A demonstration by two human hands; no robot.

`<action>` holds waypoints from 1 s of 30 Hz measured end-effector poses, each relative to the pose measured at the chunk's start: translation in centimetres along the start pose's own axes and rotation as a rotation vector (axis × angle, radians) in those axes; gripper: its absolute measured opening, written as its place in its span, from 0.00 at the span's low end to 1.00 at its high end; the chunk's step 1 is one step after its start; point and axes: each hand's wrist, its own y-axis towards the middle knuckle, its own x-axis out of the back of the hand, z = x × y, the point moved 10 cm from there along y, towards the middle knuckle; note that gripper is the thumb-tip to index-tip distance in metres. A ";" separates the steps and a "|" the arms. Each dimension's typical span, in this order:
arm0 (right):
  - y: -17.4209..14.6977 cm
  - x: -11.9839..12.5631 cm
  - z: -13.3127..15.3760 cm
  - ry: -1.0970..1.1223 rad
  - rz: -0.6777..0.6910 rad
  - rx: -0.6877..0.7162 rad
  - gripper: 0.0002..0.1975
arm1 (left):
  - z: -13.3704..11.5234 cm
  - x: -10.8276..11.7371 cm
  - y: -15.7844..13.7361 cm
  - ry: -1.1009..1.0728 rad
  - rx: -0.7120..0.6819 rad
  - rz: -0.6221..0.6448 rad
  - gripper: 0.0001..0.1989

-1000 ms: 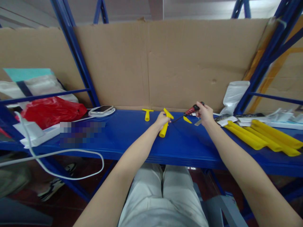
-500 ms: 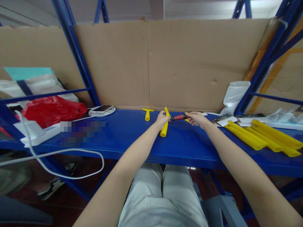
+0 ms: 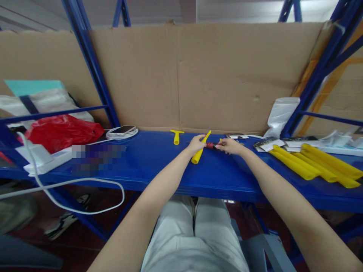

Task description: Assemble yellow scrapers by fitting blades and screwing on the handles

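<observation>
My left hand is closed around a yellow T-shaped plastic piece, whose round hollow end points toward me. From the right, my right hand grips the rear of a red-and-black screwdriver, lying sideways against the yellow piece. A thin dark shaft shows just left of my left hand; my fingers hide how it passes the piece. Further back on the blue table stands a second yellow T-shaped piece, apart from both hands. Small items beside my right fingers are partly hidden.
Several long yellow tubes lie at the right, with black-and-white packets behind them. A phone rests on a coiled white cable at the left, near a red plastic bag. A cardboard panel closes off the back.
The screwdriver and my right hand have moved left and slightly down, up against my left hand. The held yellow piece now leans further right at its top.
</observation>
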 end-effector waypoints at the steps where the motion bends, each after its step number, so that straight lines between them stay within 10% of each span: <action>1: 0.0 0.0 0.1 -0.003 -0.001 0.010 0.07 | -0.1 -0.3 0.1 0.040 -0.032 0.027 0.29; 9: 0.4 -0.1 0.5 -0.014 0.003 0.097 0.05 | -1.2 -0.8 -0.2 0.345 -0.194 0.033 0.25; 30: 1.1 2.6 0.3 -0.430 -0.178 0.110 0.08 | 0.8 -1.7 0.5 0.251 -0.001 0.001 0.26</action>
